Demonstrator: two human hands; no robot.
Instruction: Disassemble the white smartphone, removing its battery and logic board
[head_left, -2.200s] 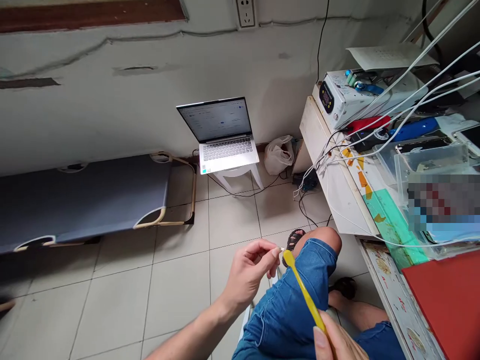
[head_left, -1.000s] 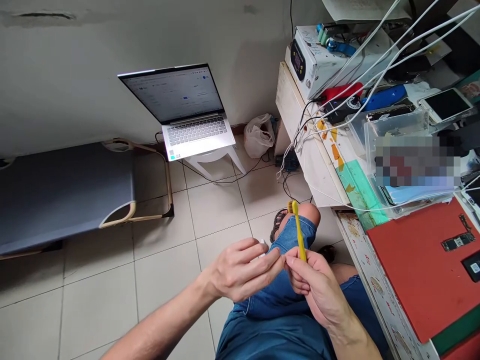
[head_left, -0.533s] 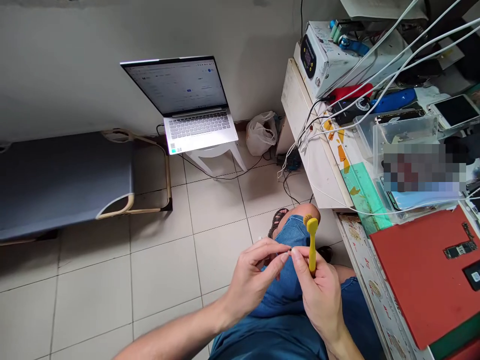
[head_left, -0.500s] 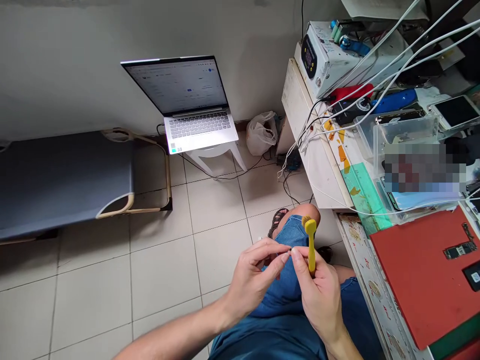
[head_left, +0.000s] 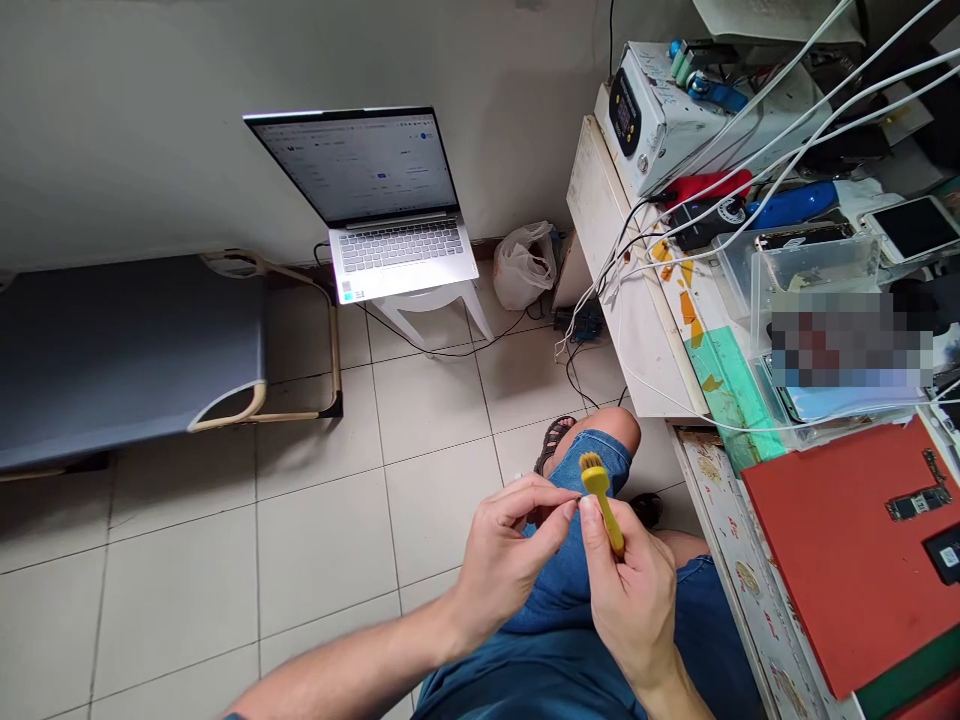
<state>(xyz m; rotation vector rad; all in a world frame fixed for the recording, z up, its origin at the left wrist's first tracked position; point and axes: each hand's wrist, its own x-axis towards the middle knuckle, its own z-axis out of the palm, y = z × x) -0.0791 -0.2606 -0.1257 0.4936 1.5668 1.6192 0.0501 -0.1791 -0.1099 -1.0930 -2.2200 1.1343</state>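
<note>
Over my blue-jeaned knee (head_left: 592,470), both hands meet fingertip to fingertip. My left hand (head_left: 506,555) is closed in a pinch, thumb against forefinger, on a tiny part too small to make out. My right hand (head_left: 634,600) is wrapped round the handle of a yellow brush (head_left: 600,492), whose bristled head points up and away from me. The right thumb touches the left hand's pinched fingertips.
A cluttered workbench (head_left: 637,310) runs along the right with a red mat (head_left: 847,560), clear plastic boxes (head_left: 810,270), a white instrument (head_left: 667,110) and white cables. An open laptop (head_left: 375,200) sits on a white stool; a grey folding cot (head_left: 127,350) stands left.
My hands have come together from apart. The brush has swung from a long slant to upright, and its head has since dipped lower and tilted left. The view has tipped downward.
</note>
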